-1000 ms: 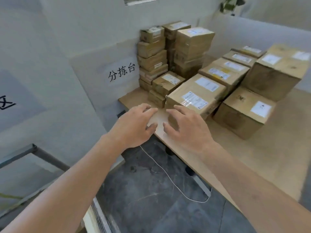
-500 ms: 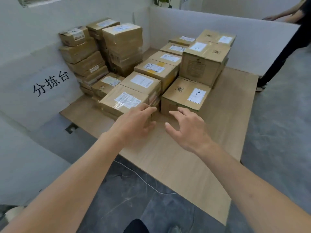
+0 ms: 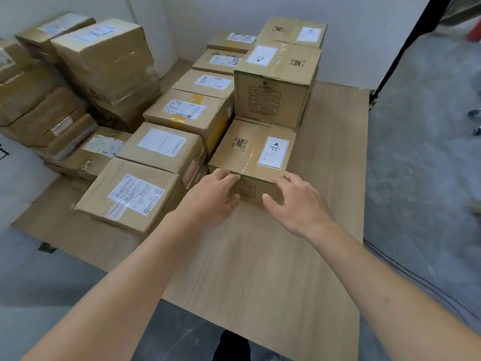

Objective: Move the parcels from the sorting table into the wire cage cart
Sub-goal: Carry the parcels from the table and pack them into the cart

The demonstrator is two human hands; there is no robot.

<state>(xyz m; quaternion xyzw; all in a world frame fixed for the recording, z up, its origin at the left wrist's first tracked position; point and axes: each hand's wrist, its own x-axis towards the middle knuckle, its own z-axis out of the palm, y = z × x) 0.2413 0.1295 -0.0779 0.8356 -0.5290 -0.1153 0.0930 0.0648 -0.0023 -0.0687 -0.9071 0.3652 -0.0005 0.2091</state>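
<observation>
The left hand (image 3: 212,198) hides the HEAVY parcel's (image 3: 251,152) near-left corner; label print seems blurred.

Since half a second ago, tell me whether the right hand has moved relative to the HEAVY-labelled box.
Yes. The right hand has moved forward onto the HEAVY-labelled box; its fingertips now touch the box's near right corner, where before it hovered short of it.

The square brown cardboard parcel (image 3: 250,152) nearest the hands carries a white label with a black triangle, black border and black "HEAVY" lettering, plus black printing on its lid. The flat brown cardboard parcel (image 3: 130,194) beside it bears a white printed label. The light wood-grain counter (image 3: 260,269) shows pale tan streaks. The concrete floor (image 3: 421,178) is mottled grey.
</observation>
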